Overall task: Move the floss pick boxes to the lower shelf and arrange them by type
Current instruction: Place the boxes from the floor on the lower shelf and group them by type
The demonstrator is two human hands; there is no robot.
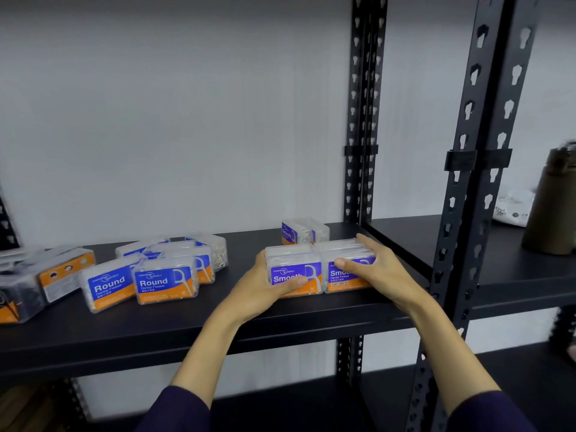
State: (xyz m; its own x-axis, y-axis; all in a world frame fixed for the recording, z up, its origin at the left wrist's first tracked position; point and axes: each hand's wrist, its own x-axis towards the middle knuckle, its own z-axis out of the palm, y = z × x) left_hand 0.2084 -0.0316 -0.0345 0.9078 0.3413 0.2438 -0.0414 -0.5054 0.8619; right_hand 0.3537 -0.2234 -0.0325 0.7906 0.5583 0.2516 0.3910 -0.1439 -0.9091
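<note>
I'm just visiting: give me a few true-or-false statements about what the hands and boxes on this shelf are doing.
1. Each hand grips a Smooth box. True: left hand, right hand.
2. The two gripped boxes sit side by side. True.
3. The Round boxes lie right of the hands. False: they lie to the left.
4. The hands lift the boxes off the shelf. False: the boxes rest on it.
5. A third Smooth box stands behind them. True.

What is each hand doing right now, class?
Left hand: grips the left Smooth floss pick box, thumb across its label.
Right hand: grips the right Smooth floss pick box, fingers over its top.
</note>
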